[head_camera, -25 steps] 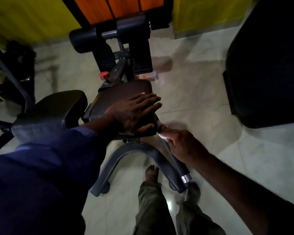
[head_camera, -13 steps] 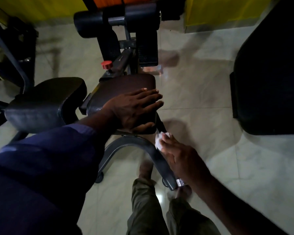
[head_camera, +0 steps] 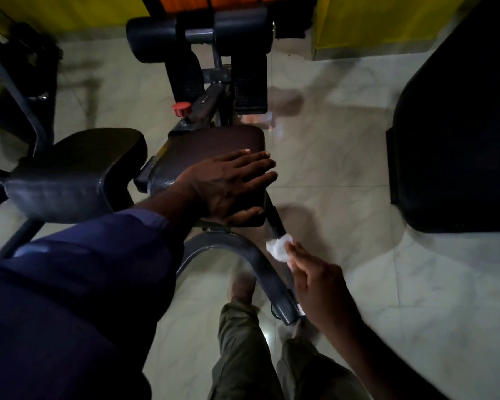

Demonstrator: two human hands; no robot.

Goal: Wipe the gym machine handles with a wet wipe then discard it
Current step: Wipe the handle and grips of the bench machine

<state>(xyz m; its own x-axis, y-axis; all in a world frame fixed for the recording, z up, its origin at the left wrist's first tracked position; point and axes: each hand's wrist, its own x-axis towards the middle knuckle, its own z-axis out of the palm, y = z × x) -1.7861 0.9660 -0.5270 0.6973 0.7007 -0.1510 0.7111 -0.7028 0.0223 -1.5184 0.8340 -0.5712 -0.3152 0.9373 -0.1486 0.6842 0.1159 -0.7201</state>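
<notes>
My left hand lies flat with straight fingers on the dark brown pad of the gym machine. Below it my right hand pinches a crumpled white wet wipe at its fingertips. The wipe sits against the black handle bar that slopes down from under the pad's right corner. The lower stretch of that bar is hidden behind my right hand. A grey curved frame tube runs just left of the wipe.
A second black pad sits to the left. A red knob and black foam rollers stand behind the brown pad. A large black padded block fills the right side. My legs and feet are on the pale tiled floor.
My right hand has slid down along the handle bar toward me with the wipe. The wipe now shows more clearly at my fingertips. My left hand stays flat on the pad.
</notes>
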